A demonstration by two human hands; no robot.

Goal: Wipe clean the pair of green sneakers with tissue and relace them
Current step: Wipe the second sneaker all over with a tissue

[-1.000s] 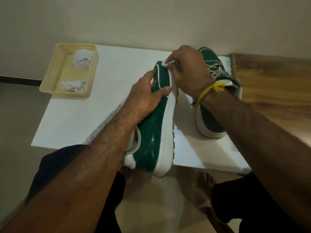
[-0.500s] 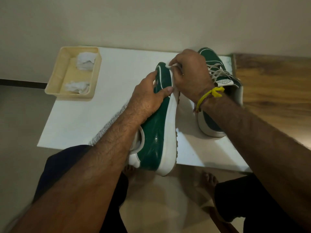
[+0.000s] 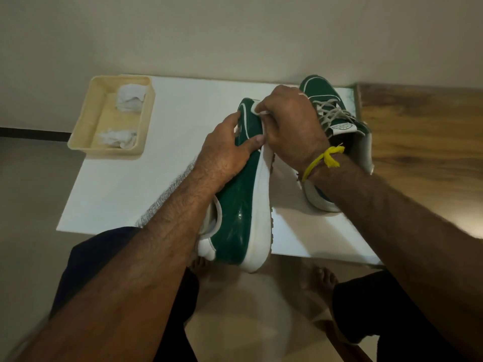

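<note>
While left hand grips the sneaker, right hand pinches tissue at its toe edge.

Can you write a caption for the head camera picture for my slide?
Left hand steadies a green sneaker while right hand wipes it with tissue.

Left hand: I have its fingers curled, gripping.
Right hand: my fingers curled, pinching.

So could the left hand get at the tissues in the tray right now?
Probably not yet: the left hand is gripping the sneaker being wiped. The path to the tray looks open once it lets go.
</note>
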